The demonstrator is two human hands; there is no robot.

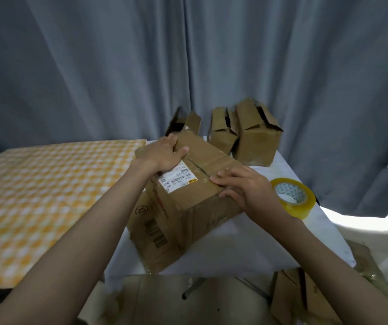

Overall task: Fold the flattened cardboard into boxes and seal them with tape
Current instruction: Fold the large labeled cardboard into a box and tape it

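Cardboard box [195, 184], brown, flaps folded shut, lies tilted on the white-covered bench [270, 235] at centre, its lower end resting on a flat piece of cardboard [150, 233] printed with a barcode and a round mark. Left hand [162, 153] grips the box's far-left corner, fingers curled over the edge, thumb on top. Right hand [244, 186] lies on the near-right end of the top seam, fingers straight and pressing the flaps down — nothing held. White shipping label [179, 179] on the box top, partly under the left hand; it carries barcodes and small print too blurred to read with confidence. Roll of clear yellowish tape [294, 195] stands on the bench just beside the right hand, right of the box. Behind the box — three more brown boxes with raised flaps: one [186, 124] partly hidden by the left hand's corner, one [223, 132] at middle, and the tallest [257, 134] at right, the last two touching. Yellow-and-white checked surface [47, 195] to the left. Grey curtain [188, 62] fills the background. More cardboard pieces [305, 299] on the floor at lower right.
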